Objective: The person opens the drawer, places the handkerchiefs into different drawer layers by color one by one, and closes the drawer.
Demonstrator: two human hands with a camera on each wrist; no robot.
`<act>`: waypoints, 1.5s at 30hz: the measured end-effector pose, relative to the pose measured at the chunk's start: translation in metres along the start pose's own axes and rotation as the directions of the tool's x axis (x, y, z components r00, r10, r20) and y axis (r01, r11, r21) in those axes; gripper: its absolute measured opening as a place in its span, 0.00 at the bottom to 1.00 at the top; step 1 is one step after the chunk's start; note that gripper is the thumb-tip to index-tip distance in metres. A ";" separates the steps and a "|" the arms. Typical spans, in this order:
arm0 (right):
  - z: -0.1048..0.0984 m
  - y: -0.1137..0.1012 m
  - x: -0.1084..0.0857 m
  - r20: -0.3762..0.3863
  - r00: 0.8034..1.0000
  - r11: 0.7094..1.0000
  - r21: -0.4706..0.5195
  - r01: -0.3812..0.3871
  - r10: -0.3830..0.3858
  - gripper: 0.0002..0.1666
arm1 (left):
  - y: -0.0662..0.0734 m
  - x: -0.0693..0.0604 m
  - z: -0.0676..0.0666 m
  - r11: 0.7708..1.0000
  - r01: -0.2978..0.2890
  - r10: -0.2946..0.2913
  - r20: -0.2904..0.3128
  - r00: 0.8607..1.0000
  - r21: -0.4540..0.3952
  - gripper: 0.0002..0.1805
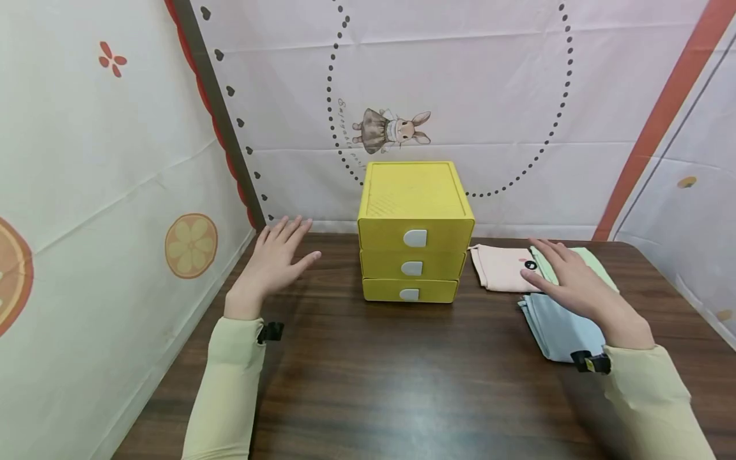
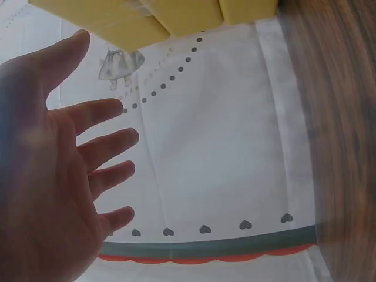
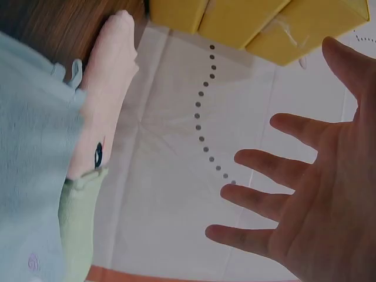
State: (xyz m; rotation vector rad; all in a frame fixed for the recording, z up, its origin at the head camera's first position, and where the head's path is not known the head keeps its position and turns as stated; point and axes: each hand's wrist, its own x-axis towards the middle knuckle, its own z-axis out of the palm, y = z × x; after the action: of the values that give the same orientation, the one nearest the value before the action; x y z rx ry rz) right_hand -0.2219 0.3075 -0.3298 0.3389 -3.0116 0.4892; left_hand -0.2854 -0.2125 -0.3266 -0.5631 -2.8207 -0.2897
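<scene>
My left hand is held above the table's left side with its fingers spread, holding nothing. Over on the right, my right hand hovers above folded towels, its fingers also extended and apart from the cloth. A pink towel with a small printed eye lies beside a green towel, and a blue towel lies nearer to me. In the head view the right hand hides part of them. Between both hands stands a yellow drawer unit with three stacked drawers and white pull tabs, all apparently closed.
The dark wooden table runs up to a printed fabric backdrop behind the drawer unit. Another patterned fabric sheet borders the table on the left, and a further one on the right.
</scene>
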 end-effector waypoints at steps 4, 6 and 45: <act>0.001 -0.005 0.000 -0.026 0.999 0.999 0.006 0.038 -0.038 0.46 | 0.005 0.004 -0.003 1.000 -0.021 0.021 -0.030 0.999 -0.002 0.41; 0.002 -0.008 0.001 -0.055 0.996 0.998 0.008 0.066 -0.066 0.46 | 0.007 0.006 -0.005 0.999 -0.035 0.035 -0.048 0.998 -0.007 0.40; 0.028 -0.058 0.020 -0.454 0.835 0.932 0.029 0.361 -0.310 0.23 | 0.042 0.035 -0.037 0.972 -0.212 0.186 -0.217 0.958 -0.103 0.28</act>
State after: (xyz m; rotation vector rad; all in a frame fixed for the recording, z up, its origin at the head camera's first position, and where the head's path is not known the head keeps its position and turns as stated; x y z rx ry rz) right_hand -0.2287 0.2405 -0.3367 0.6528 -2.4172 0.6083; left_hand -0.2930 -0.1711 -0.2760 -0.7906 -2.5350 -0.4588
